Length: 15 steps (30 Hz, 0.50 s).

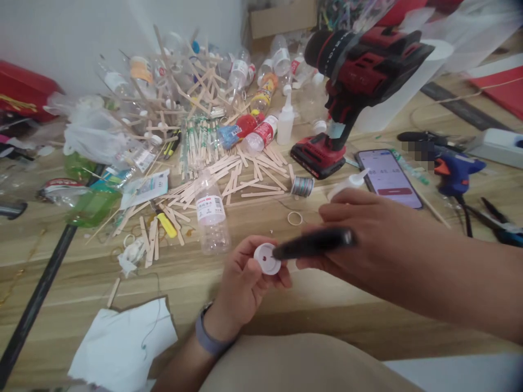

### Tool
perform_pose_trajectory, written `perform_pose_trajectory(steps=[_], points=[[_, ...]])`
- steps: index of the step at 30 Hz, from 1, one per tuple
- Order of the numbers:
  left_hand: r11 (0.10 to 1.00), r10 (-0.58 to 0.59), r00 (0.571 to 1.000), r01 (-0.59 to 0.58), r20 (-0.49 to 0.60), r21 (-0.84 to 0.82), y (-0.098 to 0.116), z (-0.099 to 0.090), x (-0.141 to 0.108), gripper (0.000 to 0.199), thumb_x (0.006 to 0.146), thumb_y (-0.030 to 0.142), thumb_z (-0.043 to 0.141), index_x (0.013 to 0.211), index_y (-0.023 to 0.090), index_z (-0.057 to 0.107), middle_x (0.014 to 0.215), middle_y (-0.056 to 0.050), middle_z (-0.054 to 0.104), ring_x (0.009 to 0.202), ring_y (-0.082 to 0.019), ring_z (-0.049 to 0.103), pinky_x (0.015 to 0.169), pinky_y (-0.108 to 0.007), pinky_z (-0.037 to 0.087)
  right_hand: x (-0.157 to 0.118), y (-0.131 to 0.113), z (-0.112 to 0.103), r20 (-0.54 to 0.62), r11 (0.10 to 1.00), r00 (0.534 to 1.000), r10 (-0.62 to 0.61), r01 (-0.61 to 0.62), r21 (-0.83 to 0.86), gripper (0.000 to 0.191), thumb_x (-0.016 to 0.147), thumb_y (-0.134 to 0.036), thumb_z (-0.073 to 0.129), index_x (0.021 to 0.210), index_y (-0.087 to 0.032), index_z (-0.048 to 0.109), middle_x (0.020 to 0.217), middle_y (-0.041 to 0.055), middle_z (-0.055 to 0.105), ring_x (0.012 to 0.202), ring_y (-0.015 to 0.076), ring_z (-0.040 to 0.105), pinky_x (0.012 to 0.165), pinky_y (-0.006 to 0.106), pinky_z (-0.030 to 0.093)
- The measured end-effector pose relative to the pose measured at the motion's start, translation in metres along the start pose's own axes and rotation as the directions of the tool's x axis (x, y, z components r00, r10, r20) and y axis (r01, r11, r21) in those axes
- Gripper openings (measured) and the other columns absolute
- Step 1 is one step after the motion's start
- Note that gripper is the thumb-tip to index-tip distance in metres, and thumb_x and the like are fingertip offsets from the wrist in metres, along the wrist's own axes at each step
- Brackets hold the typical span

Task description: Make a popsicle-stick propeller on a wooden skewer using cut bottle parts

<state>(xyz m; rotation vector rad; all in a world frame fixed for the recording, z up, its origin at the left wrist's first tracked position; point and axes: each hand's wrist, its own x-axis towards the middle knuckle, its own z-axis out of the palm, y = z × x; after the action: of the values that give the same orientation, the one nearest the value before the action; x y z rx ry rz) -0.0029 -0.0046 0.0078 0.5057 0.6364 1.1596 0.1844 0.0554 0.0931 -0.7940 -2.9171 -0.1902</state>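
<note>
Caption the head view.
Left hand holds a white cap; right hand points a black pen-shaped tool at it.

From the wearer's head, we look forward and down across the wooden table (196, 288), close above the left hand (245, 280) and right hand (359, 234) on the near side, with the wall (102, 27) at far left.

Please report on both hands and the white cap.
Left hand holding white cap, inside showing. Right hand gripping black tool, tip near cap. Plastic bottle just beyond left hand.
</note>
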Motion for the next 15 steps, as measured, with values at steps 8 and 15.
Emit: perform_pose_trajectory(steps=[8,15], points=[[0.959,-0.225,0.974,0.221,0.000,-0.175,-0.006,-0.009,0.003,0.030,0.082,0.048,0.069,0.086,0.018,0.068,0.066,0.002,0.064,0.052,-0.007,0.057,0.046,-0.013,0.047,-0.003,0.004,0.008,-0.213,0.904,0.946,-0.242,0.140,-0.405,0.027,0.088,-0.007,0.046,0.072,-0.025,0.058,0.064,0.0011,0.056,0.073,0.0191,0.047,0.082,0.033,0.032],[0.945,-0.287,0.958,0.287,0.023,-0.155,-0.006,-0.009,0.001,0.029,0.085,0.047,0.066,0.085,0.018,0.066,0.061,0.002,0.062,0.045,-0.005,0.053,0.039,-0.010,0.040,0.000,0.000,0.010,-0.146,0.869,0.938,-0.313,0.221,-0.443,0.031,0.085,-0.002,0.043,0.072,-0.025,0.059,0.062,0.0008,0.052,0.075,0.0184,0.046,0.078,0.034,0.033]])
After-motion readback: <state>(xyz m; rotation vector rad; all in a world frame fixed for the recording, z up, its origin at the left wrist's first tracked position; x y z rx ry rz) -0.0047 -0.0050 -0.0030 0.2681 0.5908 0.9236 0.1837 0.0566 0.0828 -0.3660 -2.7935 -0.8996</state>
